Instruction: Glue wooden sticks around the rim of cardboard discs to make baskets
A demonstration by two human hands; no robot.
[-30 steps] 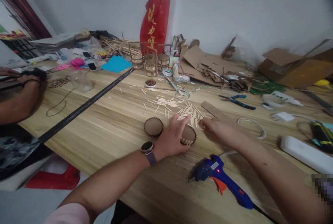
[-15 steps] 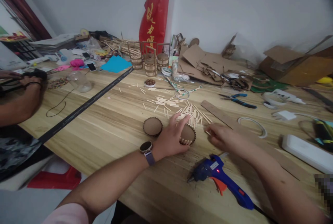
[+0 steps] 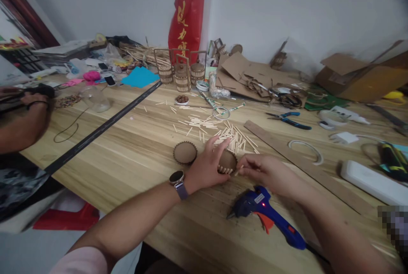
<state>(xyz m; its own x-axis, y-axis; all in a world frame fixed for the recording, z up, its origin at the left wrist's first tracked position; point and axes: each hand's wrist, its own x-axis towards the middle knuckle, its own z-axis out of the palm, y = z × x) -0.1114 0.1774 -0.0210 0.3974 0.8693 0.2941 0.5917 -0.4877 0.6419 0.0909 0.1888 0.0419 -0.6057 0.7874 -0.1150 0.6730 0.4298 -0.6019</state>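
Observation:
My left hand (image 3: 208, 164) curves its fingers and thumb around a small round cardboard base (image 3: 227, 162), steadying it on the table. Short pale sticks stand along the base's near edge. Between the fingertips of my right hand (image 3: 264, 171) is a short wooden stick (image 3: 239, 169), at the right side of that base. A second round cardboard base (image 3: 185, 153) with a notched-looking rim lies left of my left hand. Behind both hands is a pile of loose sticks (image 3: 234, 138). A blue glue gun (image 3: 269, 211) with an orange trigger and a lit red light lies below my right hand.
A long cardboard strip (image 3: 296, 161) and blue-handled pliers (image 3: 290, 120) lie to the right, near a white power strip (image 3: 372, 182). Small handled baskets (image 3: 182, 79) stand at the back. Another person's arm (image 3: 25, 123) rests at the left, near a glass jar (image 3: 95, 99).
My right hand has moved left with the stick, bringing it up to the round base. My left hand keeps its hold. The whole view has shifted slightly.

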